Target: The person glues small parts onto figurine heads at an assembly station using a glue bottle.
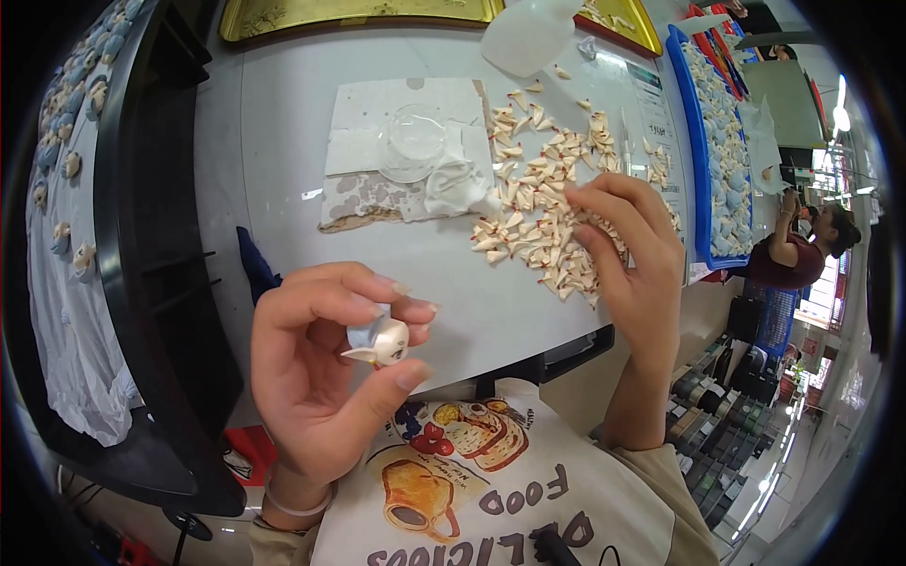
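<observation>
My left hand (316,363) is closed around a small figurine head (392,341) with pale blue hair, a white face and a pointed cream ear on one side. It is pinched between thumb and fingertips, above the front edge of the table. Over the right part of the table, my right hand (642,250) reaches into a loose pile of small cream pointed ear pieces (538,189) with reddish ends. Its thumb and forefinger are apart, and no piece shows between them. The other fingers partly hide the pile.
Left of the pile lies a stained white board (359,123) bearing a clear round dish (415,141) and crumpled tissue (460,189). A blue tray (701,203) of similar heads stands at right, a gold tray (368,33) behind. More heads fill a black-edged rack (156,236) at left. Another person (802,250) sits far right.
</observation>
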